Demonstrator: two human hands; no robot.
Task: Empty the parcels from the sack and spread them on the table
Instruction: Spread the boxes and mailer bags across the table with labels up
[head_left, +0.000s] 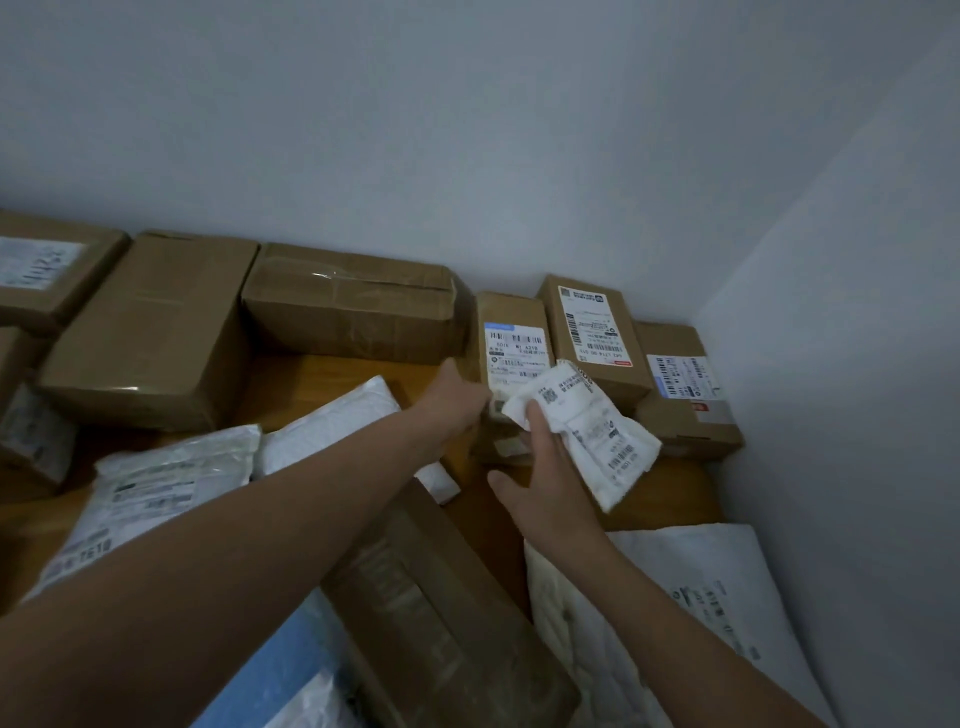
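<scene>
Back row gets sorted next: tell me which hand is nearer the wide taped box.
Left. The left hand is just right of the taped box, near its front corner; the right hand is farther right and nearer the camera, holding a mailer.

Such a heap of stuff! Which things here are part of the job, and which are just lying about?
Job: white parcel, held by the right hand; left hand beside the small labelled box; wooden table.
Lying about: blue thing; wall.
</scene>
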